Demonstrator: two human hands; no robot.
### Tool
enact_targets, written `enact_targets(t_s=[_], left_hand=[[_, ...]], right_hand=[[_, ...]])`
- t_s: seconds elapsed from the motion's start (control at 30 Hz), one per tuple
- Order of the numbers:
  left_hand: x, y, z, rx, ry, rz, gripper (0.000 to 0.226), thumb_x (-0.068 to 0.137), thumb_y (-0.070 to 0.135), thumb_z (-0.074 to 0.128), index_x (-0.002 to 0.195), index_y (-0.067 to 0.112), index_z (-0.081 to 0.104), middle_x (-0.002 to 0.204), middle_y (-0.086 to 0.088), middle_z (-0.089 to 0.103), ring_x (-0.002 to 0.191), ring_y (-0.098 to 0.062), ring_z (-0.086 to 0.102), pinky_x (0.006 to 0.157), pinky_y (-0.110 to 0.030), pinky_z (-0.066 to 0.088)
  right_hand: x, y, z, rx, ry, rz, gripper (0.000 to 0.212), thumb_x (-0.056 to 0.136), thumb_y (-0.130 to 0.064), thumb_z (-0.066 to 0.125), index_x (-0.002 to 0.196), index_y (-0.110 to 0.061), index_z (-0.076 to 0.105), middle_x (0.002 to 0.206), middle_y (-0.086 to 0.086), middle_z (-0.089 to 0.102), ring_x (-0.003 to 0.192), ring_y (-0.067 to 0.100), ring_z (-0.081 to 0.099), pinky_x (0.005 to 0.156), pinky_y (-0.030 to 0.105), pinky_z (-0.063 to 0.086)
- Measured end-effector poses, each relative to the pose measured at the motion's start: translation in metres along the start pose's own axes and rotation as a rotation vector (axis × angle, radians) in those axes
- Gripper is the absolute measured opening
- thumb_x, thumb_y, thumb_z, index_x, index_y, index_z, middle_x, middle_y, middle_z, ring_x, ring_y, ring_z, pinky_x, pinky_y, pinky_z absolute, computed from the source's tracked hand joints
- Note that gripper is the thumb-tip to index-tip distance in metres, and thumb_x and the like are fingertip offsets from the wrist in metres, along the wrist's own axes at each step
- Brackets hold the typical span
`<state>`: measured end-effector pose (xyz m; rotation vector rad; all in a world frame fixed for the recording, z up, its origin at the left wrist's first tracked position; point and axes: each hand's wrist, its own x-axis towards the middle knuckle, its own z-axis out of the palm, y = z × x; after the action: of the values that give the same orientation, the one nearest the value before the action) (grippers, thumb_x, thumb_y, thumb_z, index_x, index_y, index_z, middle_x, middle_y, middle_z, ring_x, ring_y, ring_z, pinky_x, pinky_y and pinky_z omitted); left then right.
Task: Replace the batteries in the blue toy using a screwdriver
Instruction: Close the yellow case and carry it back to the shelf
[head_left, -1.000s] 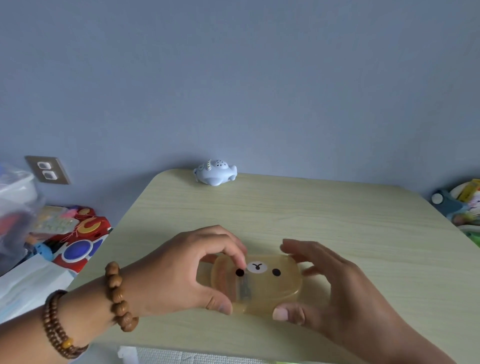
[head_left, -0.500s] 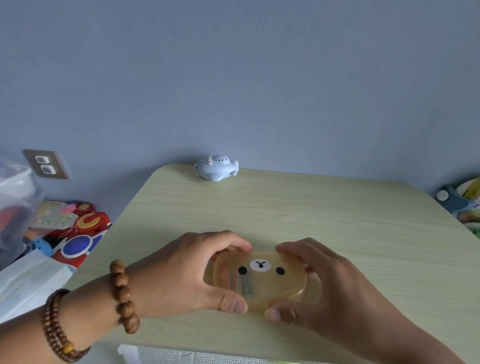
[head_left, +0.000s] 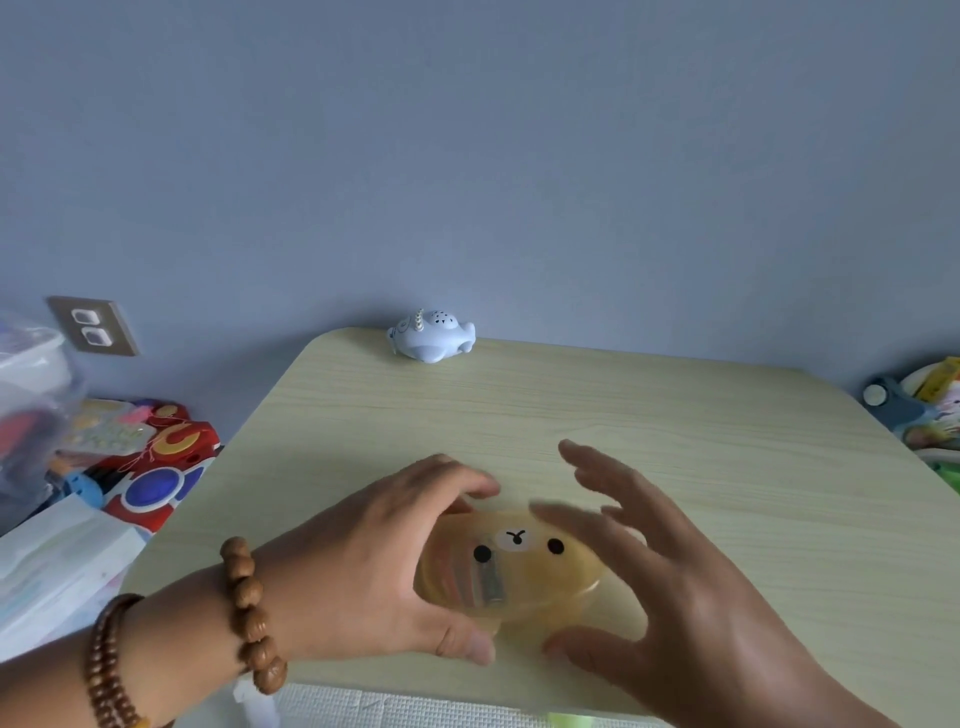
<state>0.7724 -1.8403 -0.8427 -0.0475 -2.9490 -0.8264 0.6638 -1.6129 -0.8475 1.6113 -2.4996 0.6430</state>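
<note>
**Gripping the bear-face case (head_left: 524, 566) while the blue toy (head_left: 431, 340) sits at the far edge**

Your left hand (head_left: 379, 566) clasps the left end of the translucent yellow case. The fingers curl over its far rim and the thumb lies against its near rim, close to the front edge of the table (head_left: 701, 431). Your right hand (head_left: 675, 587) hangs over the right end of the case with its fingers straight and fanned apart, grasping nothing. It is blurred, so you cannot tell whether its thumb, low beside the near rim, touches the plastic.

The lid faces up, showing two black eyes and a white muzzle. Through the left half you can make out pinkish and grey bars, too hazy to name.

The blue toy stands well apart from both hands, at the table's far edge and just against the blue-grey wall (head_left: 519, 156), left of the middle. It is pale blue and rounded, with a small horn-like peg and dark dots on top.

Two strings of brown wooden beads (head_left: 249, 613) circle your left wrist and forearm.

Low down, left of the table, lie colourful toys (head_left: 156, 467), a white packet (head_left: 57, 566) and a clear plastic container (head_left: 31, 374). A wall socket (head_left: 93, 326) sits above them. More toys (head_left: 930, 410) show at the right edge, and a white textured mat (head_left: 415, 706) lies below the table's front edge.
</note>
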Motion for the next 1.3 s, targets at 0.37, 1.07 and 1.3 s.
enact_targets(t_s=[0.37,1.07,1.3], left_hand=[[-0.004,-0.009,0.015,0.028,0.182,0.247,0.064,0.067,0.061,0.080,0.119,0.038,0.050,0.138,0.024,0.050,0.118,0.009,0.053,0.093,-0.012,0.045],[0.020,-0.018,-0.002,-0.300,0.098,0.015,0.087,0.045,0.073,0.085,0.123,0.059,0.049,0.128,0.039,0.055,0.122,0.018,0.048,0.105,-0.017,0.043],[0.021,-0.032,-0.017,-0.206,0.133,-0.039,0.085,0.045,0.057,0.094,0.120,0.054,0.053,0.127,0.046,0.045,0.119,0.019,0.047,0.095,-0.002,0.037]], right_hand=[[0.005,0.020,0.019,-0.019,0.225,-0.273,0.039,0.092,-0.047,0.064,0.124,-0.024,0.069,0.136,-0.006,0.063,0.125,0.016,0.061,0.081,0.042,0.060],[0.025,0.016,0.023,-0.086,0.331,-0.277,0.053,0.070,-0.022,0.081,0.120,-0.026,0.063,0.137,-0.011,0.062,0.129,0.010,0.057,0.082,0.032,0.059],[-0.008,0.042,-0.008,0.005,0.330,0.363,0.088,0.053,-0.097,0.047,0.116,-0.038,0.068,0.115,-0.020,0.067,0.101,-0.003,0.064,0.081,0.012,0.046]])
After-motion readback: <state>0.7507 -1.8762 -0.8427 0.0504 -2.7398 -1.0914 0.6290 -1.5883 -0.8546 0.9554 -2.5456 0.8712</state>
